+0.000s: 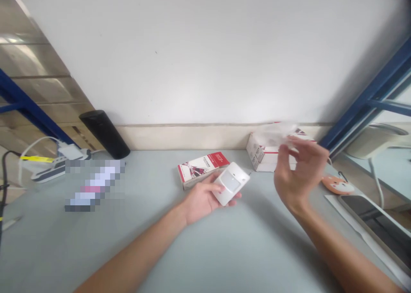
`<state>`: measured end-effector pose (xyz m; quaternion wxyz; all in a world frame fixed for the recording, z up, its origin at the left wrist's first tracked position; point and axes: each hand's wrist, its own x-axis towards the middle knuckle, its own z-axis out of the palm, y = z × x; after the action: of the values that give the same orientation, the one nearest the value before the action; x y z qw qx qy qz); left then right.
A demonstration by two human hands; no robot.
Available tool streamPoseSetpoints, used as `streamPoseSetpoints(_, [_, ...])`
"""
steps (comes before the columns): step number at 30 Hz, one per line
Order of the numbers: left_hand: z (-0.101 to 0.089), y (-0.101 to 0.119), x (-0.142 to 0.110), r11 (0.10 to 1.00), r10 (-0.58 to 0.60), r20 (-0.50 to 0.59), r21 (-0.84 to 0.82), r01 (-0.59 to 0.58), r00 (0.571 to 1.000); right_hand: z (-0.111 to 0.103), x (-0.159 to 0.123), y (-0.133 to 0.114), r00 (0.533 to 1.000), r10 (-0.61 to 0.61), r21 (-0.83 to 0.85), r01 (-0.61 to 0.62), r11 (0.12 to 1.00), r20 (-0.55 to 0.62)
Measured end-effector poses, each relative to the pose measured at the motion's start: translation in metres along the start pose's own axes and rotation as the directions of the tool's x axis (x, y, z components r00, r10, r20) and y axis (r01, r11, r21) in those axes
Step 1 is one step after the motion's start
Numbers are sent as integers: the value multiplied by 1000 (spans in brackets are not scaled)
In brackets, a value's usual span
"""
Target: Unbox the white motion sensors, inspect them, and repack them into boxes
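- The left hand (201,199) is closed around a white plastic motion sensor (230,184), fingers wrapped behind it and its rounded lens facing up.
- The right hand (300,171) is raised above the desk, fingers curled narrowly and apparently pinching a crumpled piece of clear plastic film (272,132).
- Just behind the left hand, a red-and-white product box (203,169) lies flat on the pale grey desk (135,250).
- Behind the right hand, a white cardboard box with red markings (263,154) sits near the wall.
- Right of the right hand lie an orange fox-shaped pad (338,184) and a dark-screened tablet (375,229).
- Well left of the left hand stand a black cylinder (104,134) and a power strip (54,169), beside a pixelated, unreadable object (94,186).
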<state>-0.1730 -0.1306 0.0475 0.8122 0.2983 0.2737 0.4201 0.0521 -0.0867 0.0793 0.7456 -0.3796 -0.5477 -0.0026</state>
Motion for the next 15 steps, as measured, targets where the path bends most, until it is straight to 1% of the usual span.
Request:
streamPoseSetpoints(1, [-1, 0, 0, 1000, 6, 17, -4, -6, 1000, 0, -3, 5, 995, -41, -45, 45, 998, 89])
streamPoseSetpoints(2, [-1, 0, 0, 1000, 15, 32, -12, -15, 999, 1, -7, 9, 976, -66, -92, 86, 992, 208])
streamPoseSetpoints(3, [-2, 0, 0, 999, 28, 42, -22, -27, 999, 1, -11, 15, 937, -62, -139, 116, 984, 345])
streamPoseSetpoints(4, [-2, 0, -1, 999, 41, 49, -32, -39, 998, 2, -14, 20, 879, -36, -185, 140, 973, 475])
streamPoseSetpoints(5, [-2, 0, -1, 998, 52, 53, -42, -50, 997, 2, -18, 26, 811, -2, -226, 165, 960, 585])
streamPoseSetpoints(6, [-2, 0, -1, 997, 62, 54, -52, -59, 997, 3, -21, 32, 739, 24, -253, 200, 947, 673])
streamPoseSetpoints(7, [-1, 0, -1, 996, 71, 53, -60, -68, 996, 3, -25, 38, 674, 35, -264, 241, 934, 738])
streamPoseSetpoints(8, [0, 0, -1, 995, 79, 52, -69, -75, 996, 3, -27, 43, 621, 35, -266, 283, 921, 783])
streamPoseSetpoints(9, [0, 0, -1, 994, 84, 51, -79, -79, 995, 3, -29, 46, 582, 25, -259, 322, 911, 813])
streamPoseSetpoints(10, [1, 0, -1, 992, 86, 46, -93, -81, 995, 3, -31, 48, 561, 12, -248, 347, 904, 828])
streamPoseSetpoints(11, [1, 0, -1, 991, 83, 36, -107, -79, 996, 3, -31, 47, 561, 9, -244, 347, 905, 828])
streamPoseSetpoints(12, [2, 0, 0, 990, 76, 20, -120, -73, 997, 4, -31, 45, 583, 18, -249, 320, 914, 813])
streamPoseSetpoints(13, [2, 0, 0, 989, 67, 0, -134, -67, 998, 4, -29, 41, 617, 41, -257, 265, 929, 786])
streamPoseSetpoints(14, [3, 0, 0, 987, 59, -19, -147, -62, 998, 4, -27, 35, 654, 79, -260, 185, 948, 753])
streamPoseSetpoints(15, [4, 0, 1, 986, 54, -36, -159, -59, 998, 5, -24, 29, 683, 135, -257, 79, 963, 718])
